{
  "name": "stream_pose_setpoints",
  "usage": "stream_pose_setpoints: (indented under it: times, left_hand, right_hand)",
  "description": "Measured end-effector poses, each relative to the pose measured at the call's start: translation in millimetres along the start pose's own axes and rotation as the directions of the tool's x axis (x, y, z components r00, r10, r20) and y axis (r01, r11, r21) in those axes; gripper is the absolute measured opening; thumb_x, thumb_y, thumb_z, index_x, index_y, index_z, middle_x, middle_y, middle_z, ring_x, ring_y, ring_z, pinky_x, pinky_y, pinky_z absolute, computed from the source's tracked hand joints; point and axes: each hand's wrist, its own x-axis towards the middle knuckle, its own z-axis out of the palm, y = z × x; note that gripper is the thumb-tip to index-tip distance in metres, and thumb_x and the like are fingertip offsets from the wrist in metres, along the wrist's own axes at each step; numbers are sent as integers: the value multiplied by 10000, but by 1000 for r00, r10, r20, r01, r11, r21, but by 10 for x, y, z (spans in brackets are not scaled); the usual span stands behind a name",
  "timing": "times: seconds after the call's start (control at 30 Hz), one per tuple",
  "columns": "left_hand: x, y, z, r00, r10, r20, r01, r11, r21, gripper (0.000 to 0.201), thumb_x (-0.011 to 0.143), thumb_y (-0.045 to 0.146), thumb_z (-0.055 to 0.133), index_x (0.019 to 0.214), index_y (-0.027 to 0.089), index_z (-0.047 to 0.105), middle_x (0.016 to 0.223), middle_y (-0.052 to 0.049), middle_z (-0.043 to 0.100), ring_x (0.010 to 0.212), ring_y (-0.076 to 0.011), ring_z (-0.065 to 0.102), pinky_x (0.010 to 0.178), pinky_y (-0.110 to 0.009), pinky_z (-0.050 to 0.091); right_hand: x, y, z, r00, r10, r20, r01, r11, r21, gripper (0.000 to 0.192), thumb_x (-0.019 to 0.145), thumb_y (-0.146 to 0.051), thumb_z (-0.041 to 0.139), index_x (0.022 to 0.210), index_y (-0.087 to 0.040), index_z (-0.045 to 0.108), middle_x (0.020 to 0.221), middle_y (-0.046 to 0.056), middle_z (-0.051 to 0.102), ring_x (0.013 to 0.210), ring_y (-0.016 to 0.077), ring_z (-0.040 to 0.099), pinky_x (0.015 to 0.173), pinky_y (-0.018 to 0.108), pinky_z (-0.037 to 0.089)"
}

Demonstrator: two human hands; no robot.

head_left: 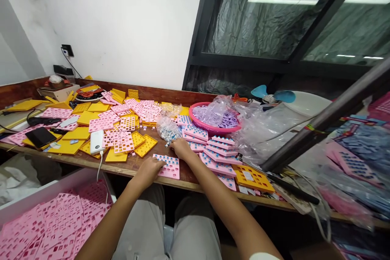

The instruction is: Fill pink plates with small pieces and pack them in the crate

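A pink board with square openings (173, 172) lies near the table's front edge. Small blue pieces fill its upper rows, while the openings nearer me are bare. My left hand (150, 172) is at the board's left side, thumb over its top, the other fingers partly hidden. Just beyond the board, my right hand (180, 148) reaches to a loose heap of small blue and white pieces (169, 135) spilling from a clear plastic bag. Its fingers are bent together at the heap's edge; anything between them is too small to make out.
Stacked pink boards with blue pieces (217, 160) stand right of my arm. Behind them sits a pink basket of purple pieces (199, 123). Yellow trays (146, 145), pink grids and a white power bank (96, 142) cover the left. A slanting metal pole (323, 120) crosses the right.
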Motion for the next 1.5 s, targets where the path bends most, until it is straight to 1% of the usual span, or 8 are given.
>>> stream_pose_setpoints:
  times: [0.17, 0.3, 0.43, 0.7, 0.83, 1.13, 1.37, 1.5]
  left_hand:
    - [-18, 13, 59, 999, 36, -39, -31, 994, 105, 264, 907, 111, 560, 1110, 215, 692, 911, -81, 700, 897, -230, 625, 853, -353, 471]
    - [-40, 23, 177, 997, 46, -69, -40, 995, 86, 296, 912, 105, 547, 1150, 221, 680, 926, -80, 701, 938, -231, 623, 869, -355, 461]
    - [-43, 66, 261, 996, 38, -80, -28, 993, 118, 349, 920, 118, 538, 1246, 205, 628, 941, -91, 708, 955, -244, 621, 882, -376, 448]
    - [-78, 126, 329, 987, -28, -157, 36, 998, 49, 274, 965, 192, 530, 1215, 196, 642, 983, -92, 736, 959, -243, 627, 837, -375, 441]
    - [-2, 138, 275, 988, -48, -147, 50, 999, 6, 250, 950, 181, 551, 1176, 205, 654, 980, -86, 738, 953, -240, 640, 857, -368, 447]
    - [132, 316, 191, 1000, -3, -7, 4, 981, 194, 154, 908, 104, 548, 943, 171, 683, 832, -117, 710, 867, -260, 645, 870, -387, 444]
    - [25, 187, 363, 975, -118, -190, 123, 992, 15, 236, 957, 176, 525, 1130, 209, 682, 890, -76, 735, 840, -226, 655, 785, -339, 470]
    - [34, 156, 395, 970, -119, -210, 116, 993, -25, 204, 953, 183, 532, 1084, 202, 688, 897, -73, 738, 846, -220, 644, 797, -344, 467]
  right_hand:
    - [-62, -29, -21, 998, -8, -61, 12, 998, 67, 193, 858, -109, 639, 907, -207, 798, 951, 83, 755, 972, 208, 657, 877, 289, 447]
    - [-503, -125, 53, 955, 97, -282, 45, 889, 456, 197, 905, -190, 622, 1026, -217, 775, 984, 57, 757, 889, 178, 660, 830, 290, 481]
    - [-941, -331, 226, 936, 190, -296, 28, 799, 601, 161, 907, -240, 649, 1002, -229, 778, 935, 51, 755, 871, 198, 659, 821, 313, 493]
    - [-1017, -478, 456, 908, 220, -356, 19, 828, 560, 145, 919, -185, 618, 970, -206, 751, 955, 66, 733, 932, 210, 642, 875, 334, 485]
    - [-1013, -469, 404, 924, 194, -329, -7, 870, 493, 136, 926, -161, 597, 937, -201, 727, 941, 57, 719, 924, 203, 634, 868, 317, 476]
    - [-897, -525, 180, 981, 120, -150, -107, 990, 94, 167, 911, -101, 567, 897, -184, 712, 926, 98, 699, 936, 229, 624, 855, 322, 432]
    - [-871, -509, 186, 987, 116, -108, -108, 991, 76, 165, 927, -126, 567, 882, -182, 716, 913, 99, 703, 896, 230, 622, 794, 322, 406]
    - [-953, -513, 283, 977, 126, -171, -107, 988, 114, 160, 952, -153, 552, 923, -191, 705, 957, 81, 694, 932, 221, 596, 807, 321, 391]
